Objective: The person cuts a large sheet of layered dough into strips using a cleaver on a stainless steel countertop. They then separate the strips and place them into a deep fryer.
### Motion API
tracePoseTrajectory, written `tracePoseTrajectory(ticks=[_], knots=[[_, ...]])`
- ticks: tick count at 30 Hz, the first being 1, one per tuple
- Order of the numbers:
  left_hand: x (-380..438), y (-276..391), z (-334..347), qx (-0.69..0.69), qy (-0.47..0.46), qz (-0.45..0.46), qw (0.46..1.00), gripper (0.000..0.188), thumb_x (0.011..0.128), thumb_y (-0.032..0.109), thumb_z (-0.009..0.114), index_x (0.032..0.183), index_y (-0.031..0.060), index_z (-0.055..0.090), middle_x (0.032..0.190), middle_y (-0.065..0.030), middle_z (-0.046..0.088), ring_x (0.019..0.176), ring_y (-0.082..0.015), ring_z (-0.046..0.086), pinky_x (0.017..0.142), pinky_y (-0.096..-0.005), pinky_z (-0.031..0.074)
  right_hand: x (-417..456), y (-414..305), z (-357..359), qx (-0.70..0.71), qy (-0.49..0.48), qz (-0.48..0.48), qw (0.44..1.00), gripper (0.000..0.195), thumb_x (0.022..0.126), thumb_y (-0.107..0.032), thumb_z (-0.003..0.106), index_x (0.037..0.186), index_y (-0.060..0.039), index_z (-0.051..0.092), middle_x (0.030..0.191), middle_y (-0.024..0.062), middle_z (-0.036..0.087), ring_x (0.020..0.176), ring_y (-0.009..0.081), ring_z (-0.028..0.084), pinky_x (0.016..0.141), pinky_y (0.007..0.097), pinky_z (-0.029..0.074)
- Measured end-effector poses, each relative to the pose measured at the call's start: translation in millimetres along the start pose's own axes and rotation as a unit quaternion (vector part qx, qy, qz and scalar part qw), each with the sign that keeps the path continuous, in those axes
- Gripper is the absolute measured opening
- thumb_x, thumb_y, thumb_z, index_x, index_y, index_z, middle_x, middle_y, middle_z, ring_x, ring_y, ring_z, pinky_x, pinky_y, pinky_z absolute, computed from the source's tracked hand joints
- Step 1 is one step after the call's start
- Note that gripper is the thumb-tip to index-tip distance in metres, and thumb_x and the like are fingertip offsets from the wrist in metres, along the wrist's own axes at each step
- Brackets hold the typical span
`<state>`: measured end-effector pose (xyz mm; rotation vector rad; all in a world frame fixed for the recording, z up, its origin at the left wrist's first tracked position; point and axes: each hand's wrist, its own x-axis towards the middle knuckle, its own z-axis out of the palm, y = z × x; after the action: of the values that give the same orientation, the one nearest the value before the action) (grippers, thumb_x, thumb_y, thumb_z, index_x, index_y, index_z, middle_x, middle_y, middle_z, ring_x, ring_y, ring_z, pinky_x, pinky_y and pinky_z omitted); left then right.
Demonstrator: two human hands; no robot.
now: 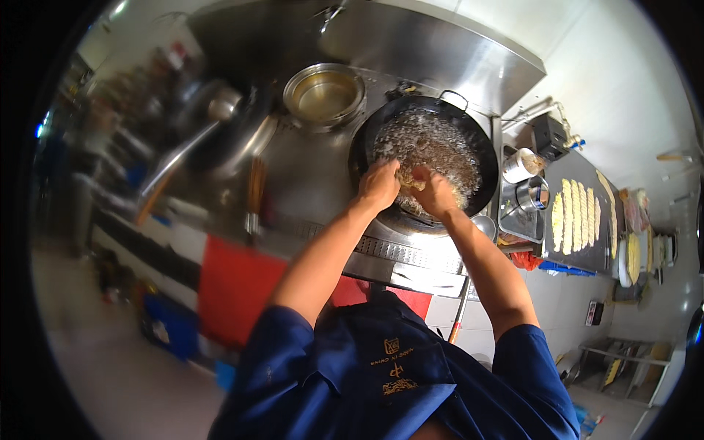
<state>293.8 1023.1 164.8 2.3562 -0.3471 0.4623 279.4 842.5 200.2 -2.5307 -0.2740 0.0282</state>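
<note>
Above the near part of a black wok (486, 181), both my hands are close together. My left hand (379, 186) has its fingers curled, and my right hand (437, 193) bends inward opposite it. A pale yellow strip of dough (410, 180) spans the gap between the fingers of both hands. Its lower edge is hard to tell from the froth beneath. Bubbling oil (423, 137) fills the wok, with paler pieces partly hidden under my right hand.
Left of the wok stands a steel pot (324, 98) of yellowish liquid. A long-handled ladle (181, 154) lies farther left, blurred. On the right are a metal tray (522, 226) with containers, and a dark board (599, 250) bearing several dough strips (575, 215). A ladle bowl (484, 226) sits beside my right forearm.
</note>
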Motion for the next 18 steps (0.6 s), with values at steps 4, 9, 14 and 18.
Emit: tracePoseTrajectory(ticks=[4,9,14,18], knots=[[-42.1,-32.8,-72.0,-0.276,0.088,-0.135,0.948,0.02,0.099,0.019,0.073,0.11,0.0039,0.067,0.104,-0.0165,0.073,0.095,-0.0272,0.073,0.086,-0.037,0.056,-62.9,-7.5,-68.4,0.099,0.082,-0.116,0.985,0.032,0.094,0.005,0.069,0.126,-0.0022,0.065,0.118,0.0134,0.075,0.112,0.0243,0.073,0.097,0.0354,0.057],[-246.5,-129.6,-131.3,-0.402,0.319,-0.302,0.804,0.018,0.109,0.024,0.065,0.108,0.006,0.061,0.091,-0.0033,0.067,0.072,-0.0086,0.057,0.067,-0.0239,0.049,-208.4,-13.6,-126.1,0.194,0.229,0.053,0.952,0.01,0.107,-0.011,0.065,0.104,-0.0014,0.064,0.09,0.003,0.065,0.077,0.0092,0.056,0.069,0.0254,0.048],[-423.5,-143.5,30.5,-0.151,-0.004,-0.43,0.89,0.016,0.094,0.004,0.059,0.11,0.004,0.06,0.105,-0.0213,0.068,0.103,-0.0413,0.066,0.088,-0.0484,0.053,-309.6,19.1,-100.2,0.097,0.302,0.21,0.925,0.035,0.109,-0.036,0.063,0.091,-0.007,0.06,0.072,-0.0006,0.053,0.065,0.0084,0.048,0.06,0.0268,0.041],[-454.6,-142.6,136.4,-0.096,-0.049,-0.356,0.928,0.044,0.095,0.013,0.064,0.135,-0.0011,0.057,0.133,-0.0237,0.062,0.123,-0.0418,0.06,0.105,-0.0492,0.05,-412.3,63.1,-111.9,0.015,0.248,0.296,0.922,0.037,0.109,-0.036,0.062,0.087,-0.0067,0.057,0.068,0.0008,0.052,0.059,0.0093,0.049,0.054,0.0275,0.042]])
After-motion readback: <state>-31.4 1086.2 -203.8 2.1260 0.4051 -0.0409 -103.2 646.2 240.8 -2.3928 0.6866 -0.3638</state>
